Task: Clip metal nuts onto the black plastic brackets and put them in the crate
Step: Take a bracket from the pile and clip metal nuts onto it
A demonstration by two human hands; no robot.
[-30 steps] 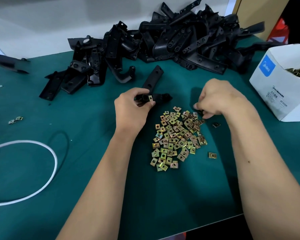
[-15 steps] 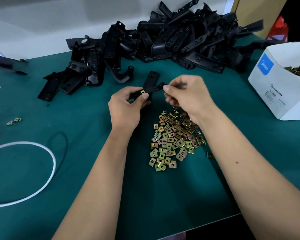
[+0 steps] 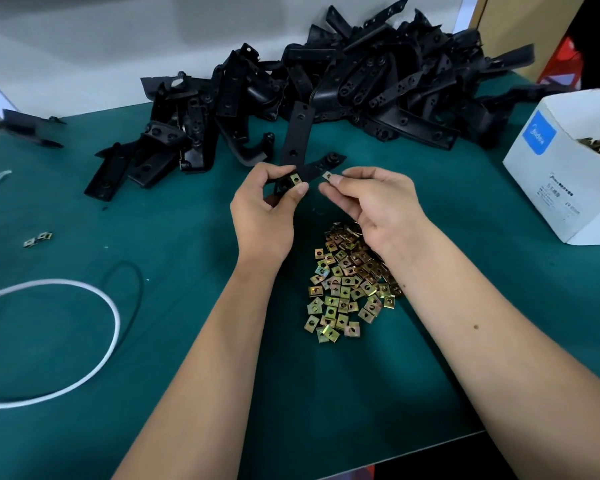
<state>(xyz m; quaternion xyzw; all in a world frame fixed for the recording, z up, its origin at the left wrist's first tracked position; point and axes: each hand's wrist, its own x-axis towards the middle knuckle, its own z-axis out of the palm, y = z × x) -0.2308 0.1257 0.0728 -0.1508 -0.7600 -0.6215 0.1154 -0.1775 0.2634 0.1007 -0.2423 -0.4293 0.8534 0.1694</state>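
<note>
Two hands: both were raised above a green table (image 3: 187,341), close together, fingertips nearly meeting.
Left hand (image 3: 262,216): its thumb and fingers were clamped on the near end of a black bracket (image 3: 297,140).
Bracket: it was V-shaped, both arms pointing away from the fingers; one metal nut (image 3: 295,178) already sat clipped on it, right at the left thumb.
Right hand (image 3: 378,202): its fingertips were pinched together on a second loose nut (image 3: 327,175), just beside the bracket, not quite touching.
Pile of nuts (image 3: 347,285): it lay below the right wrist.
Heap of brackets (image 3: 326,91): it lay beyond the fingers.
White box (image 3: 551,168): it stood far right of the fingers, with nuts inside.
White cord (image 3: 84,341): it was looped far left.
</note>
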